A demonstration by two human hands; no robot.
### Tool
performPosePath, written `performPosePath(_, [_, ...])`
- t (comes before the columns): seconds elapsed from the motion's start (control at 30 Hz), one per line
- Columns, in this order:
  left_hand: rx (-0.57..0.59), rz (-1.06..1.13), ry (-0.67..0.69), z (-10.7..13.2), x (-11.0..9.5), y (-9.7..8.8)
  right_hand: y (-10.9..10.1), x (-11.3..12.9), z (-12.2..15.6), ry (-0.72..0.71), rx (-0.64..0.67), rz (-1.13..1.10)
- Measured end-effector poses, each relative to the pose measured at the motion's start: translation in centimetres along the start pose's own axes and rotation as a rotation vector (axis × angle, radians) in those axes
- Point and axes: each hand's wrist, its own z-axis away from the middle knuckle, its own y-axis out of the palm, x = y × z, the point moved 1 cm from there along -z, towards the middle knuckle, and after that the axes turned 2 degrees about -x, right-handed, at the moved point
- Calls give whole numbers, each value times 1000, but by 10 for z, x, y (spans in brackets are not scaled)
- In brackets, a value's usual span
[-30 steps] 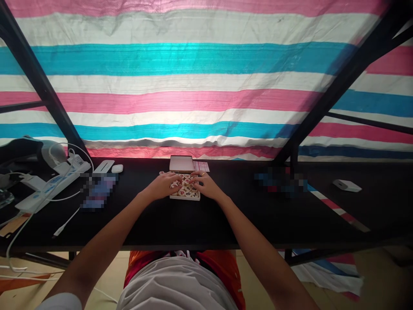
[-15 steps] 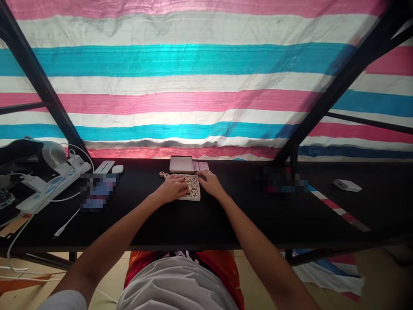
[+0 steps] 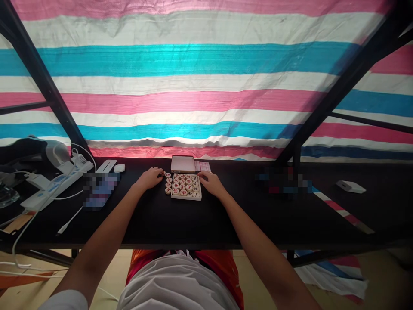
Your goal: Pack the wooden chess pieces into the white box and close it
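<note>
A shallow white box [image 3: 186, 198] on the black table holds rows of round Chinese chess pieces, red-marked ones on the left and black-marked ones on the right. Beside its left wall stands a short column of loose Chinese chess pieces [image 3: 168, 185]. My left hand [image 3: 152, 178] is left of that column, its fingertips closed on one more piece [image 3: 163, 173], mostly covered. At the box's upper right corner, my right hand [image 3: 211, 183] grips the edge with bent fingers. Behind the box lies its open lid [image 3: 183, 164], with a pink printed paper [image 3: 203, 166] next to it.
To the left are a power strip [image 3: 53, 185] with cables, a blurred phone-like item [image 3: 101, 191], a white earbud case [image 3: 119, 168] and a cable end [image 3: 67, 224]. At the right lie a blurred dark object [image 3: 284, 183] and a white charger [image 3: 350, 186]. A striped sheet [image 3: 193, 82] hangs behind.
My left hand has moved left from over the box to the loose pieces, uncovering the red-marked pieces in the box. My right hand stays at the box's corner.
</note>
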Motion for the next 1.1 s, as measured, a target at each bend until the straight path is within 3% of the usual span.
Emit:
performPosePath(0.3, [-33, -127, -46, 7, -14, -12, -2, 2, 1, 8, 24, -3])
performPosePath(0.47, [-216, -7, 242, 14, -47, -23, -1, 0, 1, 6, 39, -9])
performPosePath(0.6, [-152, 176, 489, 21, -80, -14, -1, 1, 1, 12, 43, -1])
performPosePath(0.7, [-102, 226, 586, 22, -94, 0, -1, 1, 1, 5, 39, -1])
performPosePath(0.9, [-140, 263, 609, 22, -100, 15, 0, 0, 1, 14, 45, -13])
performPosePath(1.1, [-165, 189, 595, 21, -95, 3, 0, -1, 1, 8, 46, -13])
